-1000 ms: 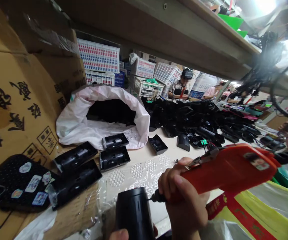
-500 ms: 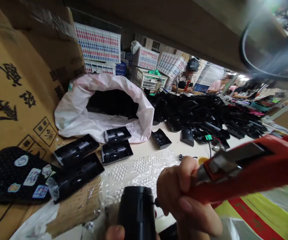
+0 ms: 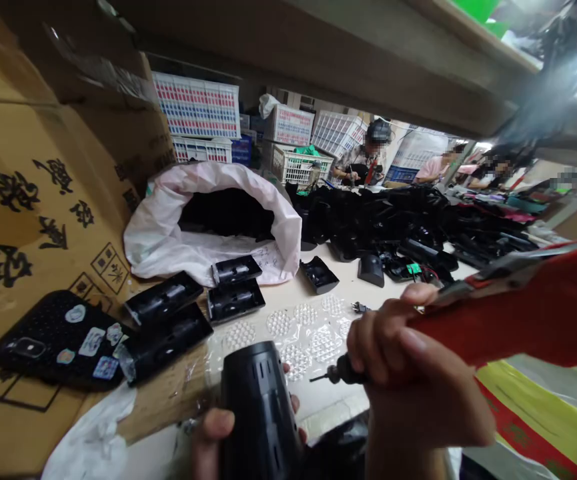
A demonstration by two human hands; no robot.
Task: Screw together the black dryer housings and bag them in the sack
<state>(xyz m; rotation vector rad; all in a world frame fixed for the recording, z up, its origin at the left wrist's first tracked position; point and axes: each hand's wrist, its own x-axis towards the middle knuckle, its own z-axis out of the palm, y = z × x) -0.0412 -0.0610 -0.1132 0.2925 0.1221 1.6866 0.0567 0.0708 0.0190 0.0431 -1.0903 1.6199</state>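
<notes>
the person's left hand (image 3: 213, 427) grips a black slotted cylindrical housing (image 3: 258, 413), thumb on one side and fingertips showing on the other, with the housing standing nearly upright at the bottom of the view. the right hand (image 3: 413, 383) is curled tightly around a red electric screwdriver (image 3: 518, 307), fingers wrapped over its grip. the screwdriver's thin bit (image 3: 321, 378) points toward the housing, just beside it and not touching.

just past the housing lie four black open casings (image 3: 235, 270), two on each side of a pair-by-pair cluster, and a black phone case (image 3: 61, 340) carrying five stickers rests to their left on a cardboard sheet (image 3: 168, 393). a clear bubble-patterned plastic sheet (image 3: 303, 340) lies beyond the hands, with a small plug (image 3: 361, 308) at its far edge. farther on sit one smaller black casing (image 3: 318, 275) and a black domed part (image 3: 371, 270).

a white sack (image 3: 213, 227) full of black parts stands beyond these, beside a long heap of black parts (image 3: 383, 220). a printed cardboard box (image 3: 33, 267) walls the left side, a shelf (image 3: 318, 60) runs overhead, and five white crates (image 3: 195, 105) stand behind. three co-workers (image 3: 365, 150) sit far off. a strip of pale tabletop (image 3: 338, 290) runs between the plastic sheet and the heap.
</notes>
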